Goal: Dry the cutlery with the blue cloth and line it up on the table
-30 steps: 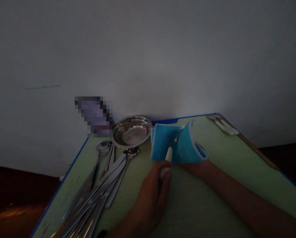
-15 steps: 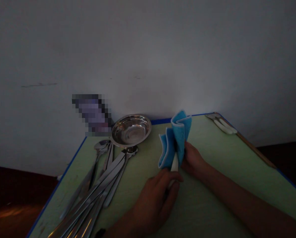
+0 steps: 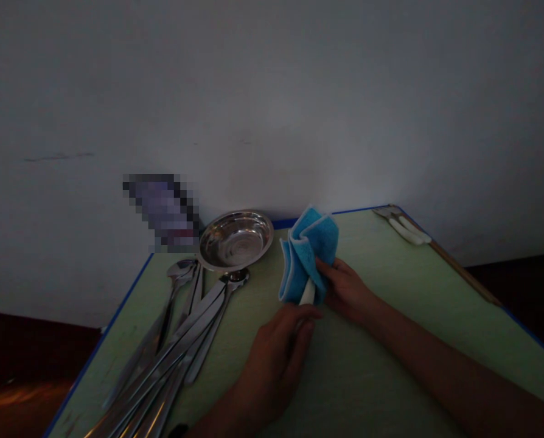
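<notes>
My left hand [image 3: 281, 353] grips the pale handle of a white-handled utensil [image 3: 307, 293], thumb and fingers closed round its lower end. The utensil's upper part is hidden inside a folded blue cloth [image 3: 323, 238] with a light stitched edge. My right hand [image 3: 347, 289] holds the cloth from the right side, its fingers pressed against the fabric around the utensil. Both hands are above the middle of the green table [image 3: 367, 377].
A shiny metal bowl [image 3: 236, 242] stands near the wall. In front of it lies a pile of metal spoons and knives [image 3: 181, 347]. White-handled forks [image 3: 406, 230] rest at the far right corner. A blurred phone-like object [image 3: 162, 210] leans against the wall [image 3: 272, 91].
The cloth has turned and closed further around the utensil, showing a broader face. Both hands appear slightly further left, while the whole view has also shifted a little.
</notes>
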Action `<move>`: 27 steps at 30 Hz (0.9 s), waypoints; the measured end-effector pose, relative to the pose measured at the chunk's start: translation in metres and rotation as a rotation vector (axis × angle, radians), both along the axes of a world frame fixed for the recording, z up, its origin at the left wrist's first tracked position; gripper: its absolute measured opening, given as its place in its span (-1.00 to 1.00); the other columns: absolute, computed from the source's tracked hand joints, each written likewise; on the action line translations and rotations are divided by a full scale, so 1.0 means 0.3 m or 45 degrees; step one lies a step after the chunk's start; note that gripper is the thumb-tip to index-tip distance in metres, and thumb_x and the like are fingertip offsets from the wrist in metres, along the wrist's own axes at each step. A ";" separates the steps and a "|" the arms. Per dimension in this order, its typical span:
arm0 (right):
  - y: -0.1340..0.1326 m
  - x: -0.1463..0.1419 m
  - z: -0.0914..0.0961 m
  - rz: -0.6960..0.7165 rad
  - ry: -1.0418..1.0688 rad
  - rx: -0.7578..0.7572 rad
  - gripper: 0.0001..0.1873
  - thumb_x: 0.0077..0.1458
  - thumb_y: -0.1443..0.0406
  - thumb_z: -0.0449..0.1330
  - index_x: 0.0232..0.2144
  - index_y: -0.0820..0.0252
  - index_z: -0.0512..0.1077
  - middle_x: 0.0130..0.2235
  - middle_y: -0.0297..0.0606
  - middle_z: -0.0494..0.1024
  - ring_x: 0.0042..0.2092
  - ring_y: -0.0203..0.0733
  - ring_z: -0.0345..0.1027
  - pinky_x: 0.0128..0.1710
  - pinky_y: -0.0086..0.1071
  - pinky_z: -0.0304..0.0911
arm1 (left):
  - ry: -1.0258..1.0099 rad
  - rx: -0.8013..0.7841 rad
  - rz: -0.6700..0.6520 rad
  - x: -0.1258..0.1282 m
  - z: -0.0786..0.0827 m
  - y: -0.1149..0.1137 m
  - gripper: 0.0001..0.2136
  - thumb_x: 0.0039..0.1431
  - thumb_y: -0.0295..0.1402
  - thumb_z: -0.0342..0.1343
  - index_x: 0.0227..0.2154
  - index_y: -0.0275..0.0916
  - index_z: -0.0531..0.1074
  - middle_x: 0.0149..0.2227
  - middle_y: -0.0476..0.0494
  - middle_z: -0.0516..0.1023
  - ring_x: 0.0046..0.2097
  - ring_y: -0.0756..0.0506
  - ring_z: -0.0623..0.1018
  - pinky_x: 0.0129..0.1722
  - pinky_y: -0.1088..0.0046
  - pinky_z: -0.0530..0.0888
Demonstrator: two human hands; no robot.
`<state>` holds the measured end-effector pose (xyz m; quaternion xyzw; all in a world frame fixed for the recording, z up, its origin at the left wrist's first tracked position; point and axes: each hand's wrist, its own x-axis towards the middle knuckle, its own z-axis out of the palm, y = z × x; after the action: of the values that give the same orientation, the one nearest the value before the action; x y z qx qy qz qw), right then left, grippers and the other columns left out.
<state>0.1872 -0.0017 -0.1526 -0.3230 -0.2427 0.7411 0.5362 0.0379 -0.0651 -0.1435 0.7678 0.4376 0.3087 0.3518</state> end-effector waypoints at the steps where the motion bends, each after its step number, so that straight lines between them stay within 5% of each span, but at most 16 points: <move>1: -0.001 -0.004 0.000 -0.033 -0.005 -0.036 -0.83 -0.13 0.22 0.28 -0.45 0.21 0.48 -0.51 -0.36 0.54 -0.45 -0.29 0.39 -0.29 -0.35 0.29 | 0.008 0.009 -0.027 -0.002 0.004 -0.002 -0.82 0.22 -0.43 -0.12 -0.18 -0.15 0.31 -0.31 -0.06 0.42 -0.35 -0.01 0.42 -0.34 0.51 0.34; 10: 0.032 0.016 -0.008 -0.185 0.131 -0.250 -0.73 -0.03 0.11 0.19 -0.46 0.21 0.46 -0.52 -0.38 0.52 -0.48 -0.32 0.36 -0.34 -0.40 0.31 | 0.060 0.341 -0.192 -0.010 0.025 -0.037 -0.80 0.09 -0.56 -0.07 -0.25 -0.15 0.27 -0.42 0.01 0.41 -0.40 0.01 0.42 -0.35 0.50 0.31; 21: 0.017 0.000 -0.015 -0.104 -0.104 0.034 -0.76 -0.18 0.19 0.31 -0.44 0.23 0.47 -0.46 -0.37 0.54 -0.45 -0.35 0.35 -0.37 -0.44 0.28 | -0.105 0.137 0.102 -0.012 0.008 -0.030 -0.86 0.20 -0.47 -0.14 -0.27 -0.17 0.30 -0.44 -0.01 0.35 -0.44 0.02 0.36 -0.43 0.52 0.29; 27: 0.006 -0.009 -0.011 -0.149 -0.122 0.034 -0.81 -0.19 0.20 0.31 -0.48 0.19 0.47 -0.48 -0.41 0.54 -0.45 -0.35 0.35 -0.36 -0.44 0.26 | -0.249 0.048 0.132 -0.027 0.002 -0.056 -0.75 0.25 -0.31 -0.20 -0.21 -0.16 0.39 -0.26 -0.17 0.45 -0.21 -0.11 0.43 -0.24 0.36 0.37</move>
<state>0.1846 0.0001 -0.1559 -0.3645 -0.2587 0.6890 0.5706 0.0297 -0.0819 -0.1429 0.7168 0.4345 0.4079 0.3619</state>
